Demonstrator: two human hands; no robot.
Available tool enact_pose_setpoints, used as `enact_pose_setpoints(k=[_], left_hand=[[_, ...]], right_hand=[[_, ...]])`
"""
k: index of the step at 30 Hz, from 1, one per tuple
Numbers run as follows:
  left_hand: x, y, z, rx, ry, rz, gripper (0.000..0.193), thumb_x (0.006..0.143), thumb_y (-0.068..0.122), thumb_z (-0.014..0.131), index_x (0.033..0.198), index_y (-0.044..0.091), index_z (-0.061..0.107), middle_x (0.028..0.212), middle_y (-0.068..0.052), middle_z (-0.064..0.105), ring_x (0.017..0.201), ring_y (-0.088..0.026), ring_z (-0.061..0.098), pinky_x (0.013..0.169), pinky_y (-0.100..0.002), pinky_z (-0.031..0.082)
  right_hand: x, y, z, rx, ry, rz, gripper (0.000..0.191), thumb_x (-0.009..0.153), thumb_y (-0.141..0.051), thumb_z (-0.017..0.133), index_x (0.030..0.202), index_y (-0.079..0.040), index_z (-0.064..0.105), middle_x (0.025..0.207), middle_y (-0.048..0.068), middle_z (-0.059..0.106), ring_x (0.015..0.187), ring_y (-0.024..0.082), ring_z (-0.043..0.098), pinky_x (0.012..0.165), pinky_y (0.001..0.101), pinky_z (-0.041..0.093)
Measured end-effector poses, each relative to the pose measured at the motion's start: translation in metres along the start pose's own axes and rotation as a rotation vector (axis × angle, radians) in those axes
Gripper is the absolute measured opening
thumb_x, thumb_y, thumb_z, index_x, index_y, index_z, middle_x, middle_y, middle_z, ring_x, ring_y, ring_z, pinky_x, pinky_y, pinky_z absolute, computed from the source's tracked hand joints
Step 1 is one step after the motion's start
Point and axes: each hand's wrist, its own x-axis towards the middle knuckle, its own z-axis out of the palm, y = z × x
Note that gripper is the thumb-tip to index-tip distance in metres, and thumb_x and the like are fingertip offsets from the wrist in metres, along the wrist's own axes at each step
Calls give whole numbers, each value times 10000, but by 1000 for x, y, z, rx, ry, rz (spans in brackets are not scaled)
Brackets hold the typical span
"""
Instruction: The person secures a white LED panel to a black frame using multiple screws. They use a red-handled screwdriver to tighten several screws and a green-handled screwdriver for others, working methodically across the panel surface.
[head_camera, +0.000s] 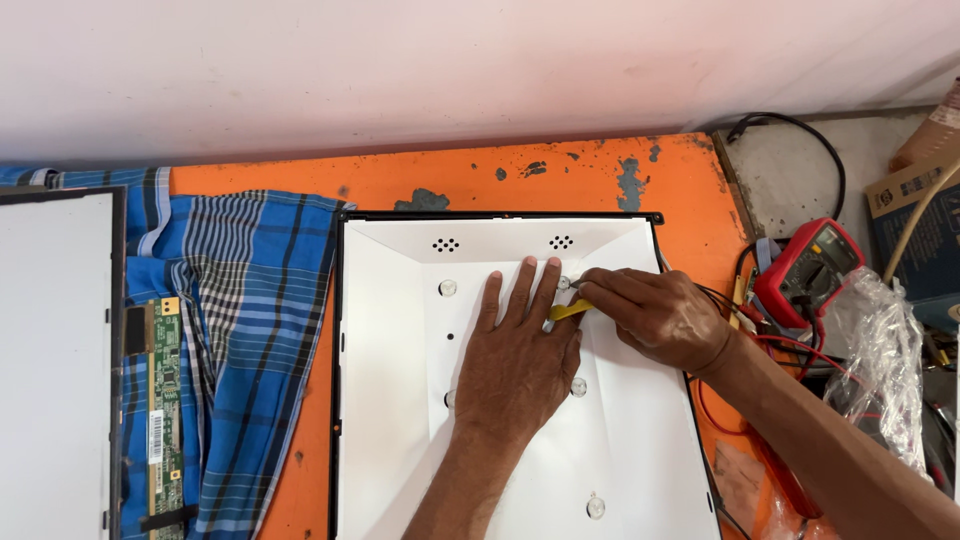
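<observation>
Fingers (520, 290) of the left hand (515, 365) press spread on the white reflector sheet (640, 440); right hand (655, 315) pinches a yellow-handled tool (567, 311) at the LED lens (563, 283) beside the fingertips. Best keep that sheet pinned flat.

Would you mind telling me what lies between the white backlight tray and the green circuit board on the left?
In the head view, a blue checked cloth lies between the green circuit board and the white backlight tray, with a strip of orange table showing.

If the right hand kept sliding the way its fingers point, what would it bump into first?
Probably the left hand. The right hand points leftward with a yellow tool, whose tip already lies against the left hand's fingers.
</observation>
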Motion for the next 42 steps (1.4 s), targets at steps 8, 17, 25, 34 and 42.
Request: enact_pose_setpoints(k=[8, 17, 25, 34, 42], left_hand=[[2, 1, -2, 35, -65, -6, 424, 1049, 396, 375, 1275, 221, 688, 1595, -61, 421, 1517, -269, 278, 1253, -518, 141], [4, 1, -3, 49, -66, -2, 431, 1038, 398, 397, 1286, 191, 682, 1585, -73, 427, 1507, -280, 288, 1240, -518, 153], [3, 2, -3, 32, -84, -7, 391, 1040, 378, 430, 1316, 212, 652, 1598, -90, 430, 1514, -292, 293, 1247, -522, 163], [1, -1, 2, 17, 15, 4, 440, 1027, 369, 441, 1423, 241, 582, 1568, -113, 444, 1497, -293, 313, 1235, -532, 190], [1, 0, 3, 3, -3, -10, 441, 1036, 377, 408, 1429, 258, 568, 1573, -102, 430, 1497, -282, 304, 1243, -522, 185]], right_hand=[[-1, 2, 1, -34, -6, -12, 494, 654, 95, 709, 1141, 15, 684, 1142, 132, 719, 943, 257, 745, 600, 357, 620], [1, 2, 1, -31, -9, -29, 516, 635, 108, 700, 1145, 33, 682, 1144, 141, 717, 905, 260, 739, 602, 363, 624], [2, -1, 3, -14, 62, 37, 442, 697, 120, 709, 1127, 15, 691, 1126, 138, 741, 894, 263, 751, 643, 354, 636], [13, -2, 7, 494, 254, 700, 261, 908, -7, 713, 1167, -15, 685, 906, 98, 793, 752, 160, 800, 614, 257, 686], [20, -2, -2, 680, 290, 685, 184, 922, 28, 682, 1096, 38, 742, 976, 138, 785, 863, 178, 791, 758, 265, 688]])
